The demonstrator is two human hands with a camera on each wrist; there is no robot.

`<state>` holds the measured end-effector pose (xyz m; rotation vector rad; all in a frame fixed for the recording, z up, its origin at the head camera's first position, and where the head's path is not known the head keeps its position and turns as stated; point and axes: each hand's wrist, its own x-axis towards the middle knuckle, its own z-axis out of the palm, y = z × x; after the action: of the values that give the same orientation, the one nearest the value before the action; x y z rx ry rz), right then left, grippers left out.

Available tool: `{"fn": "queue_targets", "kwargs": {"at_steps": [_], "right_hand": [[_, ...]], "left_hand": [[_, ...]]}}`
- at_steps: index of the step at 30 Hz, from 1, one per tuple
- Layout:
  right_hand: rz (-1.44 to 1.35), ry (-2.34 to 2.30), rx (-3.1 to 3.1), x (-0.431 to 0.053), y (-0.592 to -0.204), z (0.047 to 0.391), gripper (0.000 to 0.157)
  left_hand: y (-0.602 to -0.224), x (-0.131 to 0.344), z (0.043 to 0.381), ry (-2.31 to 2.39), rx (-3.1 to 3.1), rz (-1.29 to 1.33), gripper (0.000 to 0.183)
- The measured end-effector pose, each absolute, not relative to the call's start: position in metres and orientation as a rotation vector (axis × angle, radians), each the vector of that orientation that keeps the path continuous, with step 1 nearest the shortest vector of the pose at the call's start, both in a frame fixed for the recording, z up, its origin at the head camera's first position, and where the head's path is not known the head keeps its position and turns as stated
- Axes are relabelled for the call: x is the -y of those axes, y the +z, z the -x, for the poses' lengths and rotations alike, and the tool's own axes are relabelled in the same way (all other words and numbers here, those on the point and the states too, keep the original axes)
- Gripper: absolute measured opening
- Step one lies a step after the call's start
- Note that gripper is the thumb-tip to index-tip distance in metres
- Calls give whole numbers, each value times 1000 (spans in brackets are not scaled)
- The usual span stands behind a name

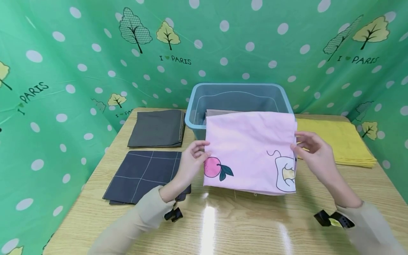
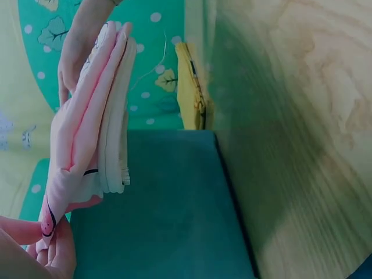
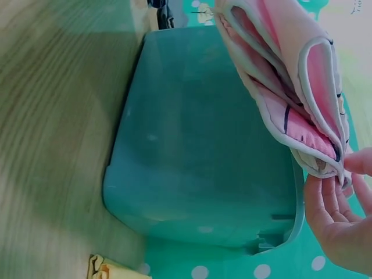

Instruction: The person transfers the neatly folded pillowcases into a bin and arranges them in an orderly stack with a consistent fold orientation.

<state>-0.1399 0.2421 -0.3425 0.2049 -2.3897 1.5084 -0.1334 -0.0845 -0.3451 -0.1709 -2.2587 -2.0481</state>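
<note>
A folded pink cloth (image 1: 248, 148) printed with a fruit and a cartoon figure hangs in the air before a blue plastic bin (image 1: 237, 95). My left hand (image 1: 193, 161) pinches its left edge between thumb and fingers. On the opposite edge, my right hand (image 1: 313, 152) pinches the cloth the same way. Both wrist views show the cloth's several folded layers (image 3: 290, 87) held above the table, beside the bin's wall (image 2: 157, 215). Part of a greyish-pink cloth (image 1: 220, 112) shows inside the bin, behind the pink one, which hides the bin's front.
A folded dark grey cloth (image 1: 156, 128) lies left of the bin on the wooden table (image 1: 242, 223). Nearer is a navy cloth with white grid lines (image 1: 140, 177). Folded yellow cloth (image 1: 334, 141) lies at the right. A green polka-dot curtain (image 1: 223, 46) surrounds the table.
</note>
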Motion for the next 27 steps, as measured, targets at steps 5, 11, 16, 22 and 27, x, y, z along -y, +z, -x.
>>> {"fn": "queue_targets", "kwargs": {"at_steps": [5,11,16,22,27], "right_hand": [[-134,1438,2472,-233,-324,140,34],[-99,1459,2483,-229,-316,148,34],[-111,1480,2476,-228,-310,155,33],[-91,1518,2482,-229,-304,164,32],[-60,1501,2512,-228,-300,171,36]], "left_hand": [[-338,85,140,-2075,2235,152,25],[-332,86,147,-2042,2242,153,25],[-326,87,153,-2012,2267,156,26],[-319,87,161,-1985,2282,161,26],[-314,88,168,-1948,2289,175,25]]}}
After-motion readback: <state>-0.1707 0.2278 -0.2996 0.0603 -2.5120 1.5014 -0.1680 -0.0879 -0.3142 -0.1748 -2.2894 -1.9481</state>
